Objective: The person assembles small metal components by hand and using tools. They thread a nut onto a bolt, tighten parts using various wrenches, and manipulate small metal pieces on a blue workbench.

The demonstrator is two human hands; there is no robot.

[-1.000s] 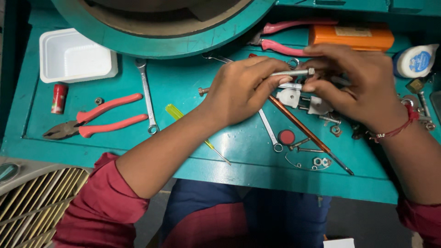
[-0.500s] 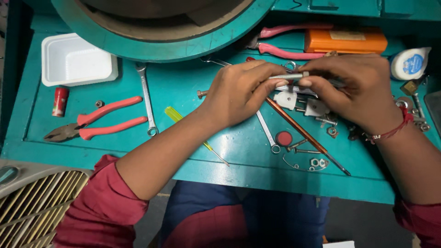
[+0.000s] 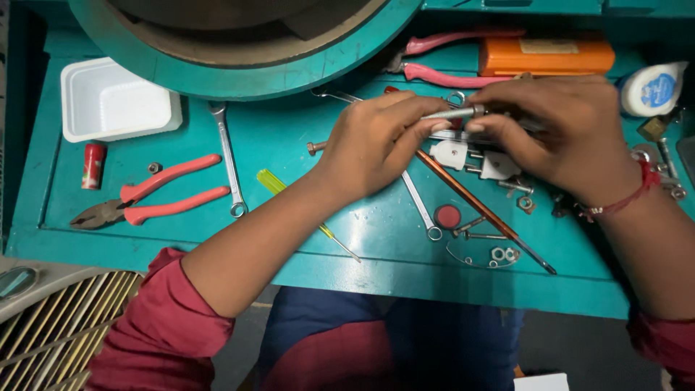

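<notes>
My left hand grips the shank of a long steel bolt, held level above the teal workbench. My right hand pinches the bolt's right end, fingers curled around a small part that I cannot make out. Under the hands lie white plug pieces, a brown-shafted screwdriver and a thin spanner. Loose nuts and washers sit near the front edge.
Red-handled pliers and a spanner lie at the left, beside a white tray and a small red tube. A yellow-handled screwdriver passes under my left forearm. An orange box, pink pliers and tape roll stand at the back.
Both hands stay on the bolt and have shifted only slightly; the right fingers have closed a little further over the bolt's end.
</notes>
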